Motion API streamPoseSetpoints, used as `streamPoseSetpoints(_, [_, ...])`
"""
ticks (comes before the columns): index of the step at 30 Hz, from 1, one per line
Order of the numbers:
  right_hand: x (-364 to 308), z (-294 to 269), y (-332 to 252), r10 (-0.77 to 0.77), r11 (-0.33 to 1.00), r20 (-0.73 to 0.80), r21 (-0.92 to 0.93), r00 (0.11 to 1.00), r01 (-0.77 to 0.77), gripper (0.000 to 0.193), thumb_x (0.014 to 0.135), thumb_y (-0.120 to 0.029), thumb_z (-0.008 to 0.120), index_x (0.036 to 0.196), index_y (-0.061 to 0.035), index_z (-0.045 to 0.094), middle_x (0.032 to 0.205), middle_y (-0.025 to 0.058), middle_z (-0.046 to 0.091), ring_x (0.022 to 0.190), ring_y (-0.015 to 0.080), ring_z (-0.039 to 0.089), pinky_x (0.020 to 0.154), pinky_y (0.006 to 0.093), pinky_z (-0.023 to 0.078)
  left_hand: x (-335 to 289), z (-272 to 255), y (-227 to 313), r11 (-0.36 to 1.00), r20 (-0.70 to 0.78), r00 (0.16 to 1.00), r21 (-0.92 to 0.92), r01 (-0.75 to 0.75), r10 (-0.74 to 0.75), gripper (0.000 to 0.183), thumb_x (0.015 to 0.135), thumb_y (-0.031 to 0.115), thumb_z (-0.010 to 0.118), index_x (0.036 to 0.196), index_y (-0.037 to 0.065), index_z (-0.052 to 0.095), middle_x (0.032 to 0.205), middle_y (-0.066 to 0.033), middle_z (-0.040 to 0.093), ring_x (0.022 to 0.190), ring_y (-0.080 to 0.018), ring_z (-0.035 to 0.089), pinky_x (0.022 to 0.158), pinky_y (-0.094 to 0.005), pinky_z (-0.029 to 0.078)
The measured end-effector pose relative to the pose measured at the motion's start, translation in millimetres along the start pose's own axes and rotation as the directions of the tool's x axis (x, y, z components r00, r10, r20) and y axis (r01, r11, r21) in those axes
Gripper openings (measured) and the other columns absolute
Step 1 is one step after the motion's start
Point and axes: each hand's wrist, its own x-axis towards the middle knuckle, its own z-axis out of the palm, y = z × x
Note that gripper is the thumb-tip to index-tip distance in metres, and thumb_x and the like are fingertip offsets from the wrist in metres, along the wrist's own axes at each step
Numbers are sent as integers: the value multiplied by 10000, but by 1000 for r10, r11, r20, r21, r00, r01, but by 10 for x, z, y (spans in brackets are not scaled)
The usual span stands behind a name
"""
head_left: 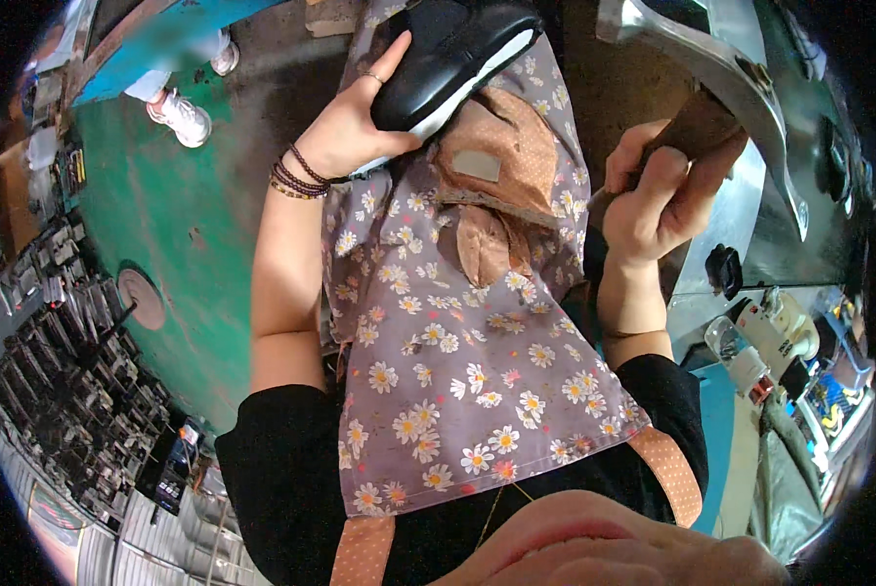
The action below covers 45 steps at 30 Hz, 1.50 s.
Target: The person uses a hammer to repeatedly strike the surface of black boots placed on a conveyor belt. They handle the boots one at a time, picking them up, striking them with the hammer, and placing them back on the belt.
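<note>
My left hand (pixel 350 127) grips a black shoe (pixel 433 73) with a white sole above my lap, thumb and fingers spread around one end of it. Raised at the right, my right hand (pixel 658 190) is closed around the brown handle of a hammer (pixel 726 59). The hammer's long, curved silver head looms large at the top right, apart from the shoe. Below the shoe lies my grey floral apron (pixel 477 376) with an orange dotted pocket (pixel 516 146). The shoe's far end is partly cut off by the top edge.
Rows of dark, stacked pieces (pixel 76 342) stand at the left beside a green floor (pixel 203 234). Another person's white shoe (pixel 181 118) is at the upper left. At the right, a metal surface (pixel 726 234) adjoins a bench with a white spool (pixel 799 337) and assorted small items.
</note>
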Motion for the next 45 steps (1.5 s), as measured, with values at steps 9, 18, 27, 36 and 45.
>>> streamPoseSetpoints(9, [82, 45, 84, 84, 869, 559, -446, 825, 214, 480, 846, 6, 619, 1315, -9, 521, 1114, 235, 653, 945, 365, 675, 784, 375, 552, 41, 113, -5, 985, -80, 993, 158, -71, 84, 998, 683, 120, 764, 1521, 112, 221, 1290, -249, 526, 1194, -341, 525, 1029, -358, 400])
streamPoseSetpoints(18, [236, 120, -94, 182, 867, 676, -453, 714, 208, 540, 766, 4, 729, 1277, -7, 553, 1112, 236, 643, 993, 391, 654, 822, 384, 546, -16, 66, 122, 1000, 60, 998, 0, 0, 0, 978, 721, 78, 742, 1537, 125, 203, 1398, -110, 481, 1300, -204, 431, 1113, -299, 288])
streamPoseSetpoints(27, [244, 171, -105, 305, 789, 737, -550, 604, 273, 521, 788, -71, 705, 1290, -109, 568, 1059, 183, 660, 845, 347, 680, 669, 406, 567, -104, 51, 21, 992, 43, 992, -52, -118, 121, 1014, 685, 7, 728, 1538, 141, 197, 1330, -126, 522, 1189, -190, 479, 1040, -300, 358])
streamPoseSetpoints(36, [263, 365, -247, 332, 782, 800, -530, 500, 328, 392, 824, 18, 651, 1209, -47, 620, 853, 183, 675, 695, 337, 677, 614, 389, 535, -103, 74, -68, 985, 75, 989, -128, -120, 130, 997, 710, -15, 727, 1536, 112, 181, 1292, -136, 565, 1126, -178, 532, 1021, -287, 400])
streamPoseSetpoints(45, [257, 481, -129, 322, 795, 788, -526, 526, 302, 375, 838, 14, 641, 1197, -95, 635, 960, 186, 670, 741, 339, 665, 620, 384, 534, -188, 53, -239, 982, 18, 993, -152, -113, 117, 1077, 698, 56, 792, 1549, 148, 138, 1308, -164, 557, 1162, -208, 525, 1046, -299, 365])
